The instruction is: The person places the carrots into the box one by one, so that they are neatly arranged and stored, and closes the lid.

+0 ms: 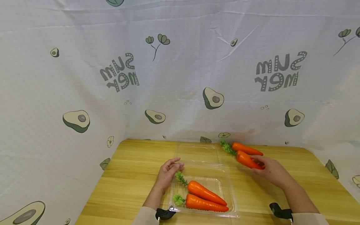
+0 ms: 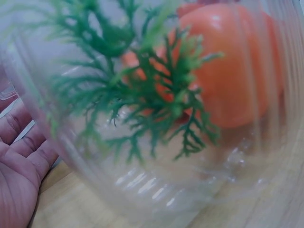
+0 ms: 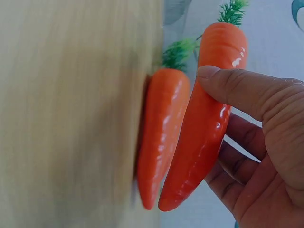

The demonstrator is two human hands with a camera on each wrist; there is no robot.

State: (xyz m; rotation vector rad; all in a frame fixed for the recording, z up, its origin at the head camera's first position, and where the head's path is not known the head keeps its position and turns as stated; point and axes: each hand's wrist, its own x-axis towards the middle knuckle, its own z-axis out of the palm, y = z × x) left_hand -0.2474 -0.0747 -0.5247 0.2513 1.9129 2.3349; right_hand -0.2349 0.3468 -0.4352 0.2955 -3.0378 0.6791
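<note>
Right hand (image 1: pixel 271 172): thumb and fingers clamped round a glossy, green-topped orange carrot (image 1: pixel 244 159), near the far edge of the wood-grain tabletop (image 1: pixel 258 200).
Left hand (image 1: pixel 166 175): fingers loose, just beside the clear plastic hinged box (image 1: pixel 226 184) (lid lying open!).
Inside: two more orange carrots (image 1: pixel 206 192), tips toward the near right corner.
Far edge: another orange carrot (image 1: pixel 247 148).
</note>
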